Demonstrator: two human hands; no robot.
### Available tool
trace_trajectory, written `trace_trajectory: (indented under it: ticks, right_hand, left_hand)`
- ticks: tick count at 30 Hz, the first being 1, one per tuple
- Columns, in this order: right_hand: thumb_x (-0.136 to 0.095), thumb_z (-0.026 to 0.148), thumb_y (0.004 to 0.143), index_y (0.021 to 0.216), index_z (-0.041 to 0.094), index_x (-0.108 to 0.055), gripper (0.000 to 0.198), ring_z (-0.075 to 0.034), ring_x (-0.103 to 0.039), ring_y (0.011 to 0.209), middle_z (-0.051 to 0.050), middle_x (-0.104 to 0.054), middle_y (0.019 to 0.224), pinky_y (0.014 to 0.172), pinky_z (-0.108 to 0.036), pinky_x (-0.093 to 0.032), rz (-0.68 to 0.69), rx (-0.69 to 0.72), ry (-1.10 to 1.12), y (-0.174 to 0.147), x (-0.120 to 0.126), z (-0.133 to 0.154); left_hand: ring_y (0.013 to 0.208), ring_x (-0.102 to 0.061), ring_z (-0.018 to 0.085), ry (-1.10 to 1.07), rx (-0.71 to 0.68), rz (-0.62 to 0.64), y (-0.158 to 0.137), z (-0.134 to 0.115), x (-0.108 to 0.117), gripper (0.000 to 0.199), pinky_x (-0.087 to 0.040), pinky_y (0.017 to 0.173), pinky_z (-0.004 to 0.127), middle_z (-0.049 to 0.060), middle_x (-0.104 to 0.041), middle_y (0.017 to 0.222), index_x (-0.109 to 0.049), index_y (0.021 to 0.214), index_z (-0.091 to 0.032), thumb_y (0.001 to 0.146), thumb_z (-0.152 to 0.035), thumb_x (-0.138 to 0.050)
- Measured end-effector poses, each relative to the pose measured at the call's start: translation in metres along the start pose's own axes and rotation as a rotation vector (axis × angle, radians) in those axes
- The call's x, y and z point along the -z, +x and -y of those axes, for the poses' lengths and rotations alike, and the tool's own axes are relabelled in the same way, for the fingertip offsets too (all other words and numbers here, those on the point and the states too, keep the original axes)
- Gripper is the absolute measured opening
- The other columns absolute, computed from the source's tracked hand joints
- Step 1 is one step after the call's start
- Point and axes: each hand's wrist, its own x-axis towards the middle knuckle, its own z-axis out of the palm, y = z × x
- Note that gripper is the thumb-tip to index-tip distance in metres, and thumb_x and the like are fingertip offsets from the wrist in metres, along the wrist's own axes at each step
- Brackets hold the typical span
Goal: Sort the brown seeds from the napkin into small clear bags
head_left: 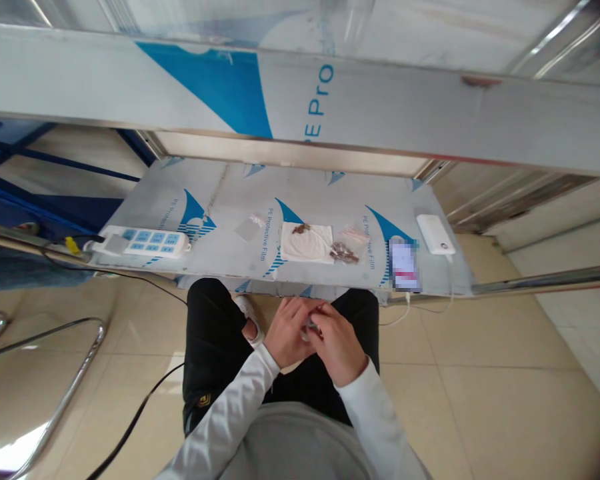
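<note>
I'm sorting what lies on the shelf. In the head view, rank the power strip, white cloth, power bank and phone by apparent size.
Largest to smallest:
1. power strip
2. white cloth
3. power bank and phone: these look alike, so I leave them unranked.

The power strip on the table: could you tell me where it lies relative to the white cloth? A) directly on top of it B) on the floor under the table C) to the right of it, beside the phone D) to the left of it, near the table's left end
D: the power strip sits near the left end of the table, while the white cloth lies mid-table, well to its right.
</note>
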Motion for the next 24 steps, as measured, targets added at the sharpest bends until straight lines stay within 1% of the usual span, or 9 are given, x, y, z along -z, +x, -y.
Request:
trace_trajectory:
  ticks: [3, 5, 7, 10, 12, 14, 17, 20, 24]
  right_hand:
    - [-0.055, 0.014, 0.083, 0.076, 0.020, -0.069, 0.016, -0.017, -0.062, 0.078, -0.006, -0.063, 0.087, 0.070, -0.026, -0.047, 0.033, -0.024, -0.033, 0.002, 0.008, 0.007]
    - [-0.055, 0.021, 0.086, 0.078, 0.021, -0.071, 0.018, -0.015, -0.061, 0.073, -0.004, -0.062, 0.081, 0.069, -0.025, -0.047, 0.010, 0.027, 0.029, 0.006, 0.015, 0.006]
    - [-0.055, 0.025, 0.087, 0.081, 0.021, -0.071, 0.018, -0.013, -0.060, 0.070, -0.003, -0.062, 0.079, 0.068, -0.024, -0.047, -0.051, 0.092, 0.126, 0.021, 0.020, 0.000]
    - [-0.055, 0.027, 0.086, 0.083, 0.018, -0.070, 0.017, -0.012, -0.059, 0.067, -0.004, -0.066, 0.081, 0.068, -0.023, -0.047, -0.156, 0.111, 0.154, 0.073, 0.017, -0.009]
    - [-0.055, 0.022, 0.086, 0.090, 0.016, -0.070, 0.016, -0.012, -0.060, 0.069, -0.004, -0.068, 0.086, 0.072, -0.023, -0.047, -0.135, 0.094, 0.074, 0.126, 0.002, -0.008]
    - [-0.056, 0.016, 0.084, 0.099, 0.015, -0.068, 0.019, -0.012, -0.061, 0.078, -0.004, -0.069, 0.093, 0.079, -0.022, -0.046, -0.069, 0.091, -0.012, 0.182, -0.018, 0.001]
    - [-0.051, 0.012, 0.085, 0.108, 0.013, -0.064, 0.026, -0.016, -0.057, 0.098, -0.010, -0.064, 0.108, 0.091, -0.026, -0.041, -0.080, 0.071, -0.075, 0.251, -0.044, 0.014]
    - [-0.042, 0.007, 0.088, 0.114, 0.007, -0.058, 0.031, -0.019, -0.049, 0.111, -0.018, -0.056, 0.119, 0.096, -0.031, -0.034, -0.128, -0.023, -0.158, 0.283, -0.049, 0.002]
    - [-0.054, 0.014, 0.085, 0.112, 0.006, -0.056, 0.028, -0.027, -0.045, 0.115, -0.023, -0.052, 0.120, 0.094, -0.038, -0.034, -0.150, -0.128, -0.253, 0.286, -0.040, -0.043]
  left_hand:
    - [0.088, -0.059, 0.020, -0.027, 0.060, -0.052, 0.000, 0.004, 0.000, 0.033, -0.043, 0.082, 0.034, 0.004, -0.065, 0.091, -0.057, 0.099, -0.019, 0.066, -0.013, -0.059]
    - [0.082, -0.060, 0.019, -0.025, 0.155, -0.144, -0.004, 0.011, 0.001, 0.016, -0.045, 0.078, 0.032, 0.003, -0.065, 0.084, -0.058, 0.086, -0.019, 0.071, -0.020, -0.063]
    - [0.078, -0.061, 0.018, -0.022, 0.271, -0.249, -0.010, 0.020, 0.002, 0.015, -0.047, 0.074, 0.030, 0.002, -0.065, 0.079, -0.058, 0.081, -0.019, 0.074, -0.029, -0.066]
    - [0.075, -0.064, 0.016, -0.084, 0.401, -0.355, -0.019, 0.032, 0.003, 0.022, -0.050, 0.072, 0.027, 0.001, -0.067, 0.079, -0.059, 0.082, -0.019, 0.074, -0.037, -0.069]
    - [0.074, -0.066, 0.014, -0.130, 0.443, -0.377, -0.024, 0.037, 0.005, 0.024, -0.051, 0.072, 0.026, 0.001, -0.069, 0.081, -0.058, 0.084, -0.019, 0.074, -0.038, -0.070]
    - [0.073, -0.066, 0.014, -0.139, 0.471, -0.377, -0.029, 0.038, 0.008, 0.025, -0.052, 0.070, 0.025, 0.001, -0.070, 0.082, -0.058, 0.086, -0.019, 0.074, -0.038, -0.069]
    - [0.069, -0.066, 0.012, -0.118, 0.499, -0.398, -0.038, 0.035, 0.016, 0.021, -0.052, 0.066, 0.023, 0.000, -0.069, 0.079, -0.057, 0.085, -0.020, 0.075, -0.035, -0.068]
    - [0.066, -0.065, 0.011, -0.078, 0.524, -0.439, -0.050, 0.033, 0.025, 0.019, -0.051, 0.064, 0.021, 0.000, -0.068, 0.077, -0.057, 0.085, -0.019, 0.076, -0.033, -0.066]
    - [0.067, -0.065, 0.012, -0.043, 0.551, -0.464, -0.061, 0.038, 0.032, 0.018, -0.051, 0.065, 0.021, 0.000, -0.068, 0.078, -0.057, 0.086, -0.019, 0.077, -0.032, -0.066]
